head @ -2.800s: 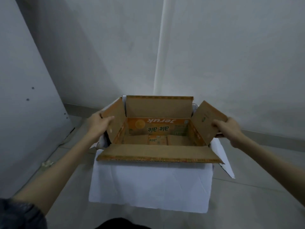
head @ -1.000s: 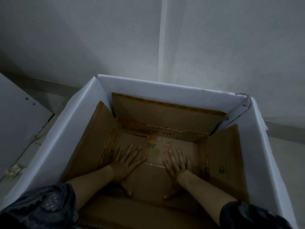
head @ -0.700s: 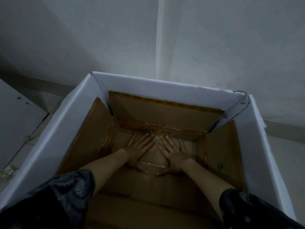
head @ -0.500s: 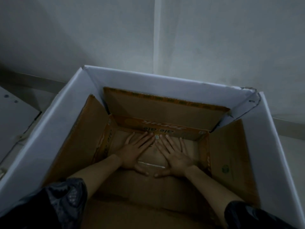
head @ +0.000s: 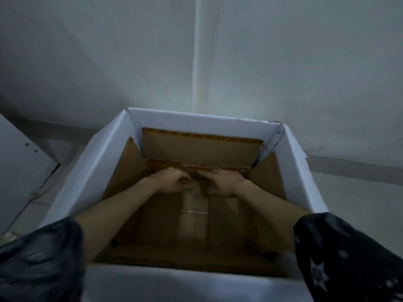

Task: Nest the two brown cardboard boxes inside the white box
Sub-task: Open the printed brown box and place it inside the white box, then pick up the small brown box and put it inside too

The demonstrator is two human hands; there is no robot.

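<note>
The white box (head: 102,162) stands open on the floor in front of me. One brown cardboard box (head: 200,149) sits inside it, its flaps upright against the white walls, with orange print along its far inner wall. Both my arms reach down into the brown box. My left hand (head: 172,182) and my right hand (head: 222,184) lie side by side on its floor at the far wall, fingers curled in, with nothing visible inside them. A second brown box is not in view.
A white panel (head: 19,171) leans at the left, with a cable on the floor beside it. The white wall runs close behind the box. Grey floor (head: 359,203) shows to the right. A clear tape strip (head: 193,212) crosses the brown box's bottom.
Earlier my hands lowered the brown box into the white box by its side flaps. Then they pressed flat on its bottom; now they sit further forward with fingers curled.
</note>
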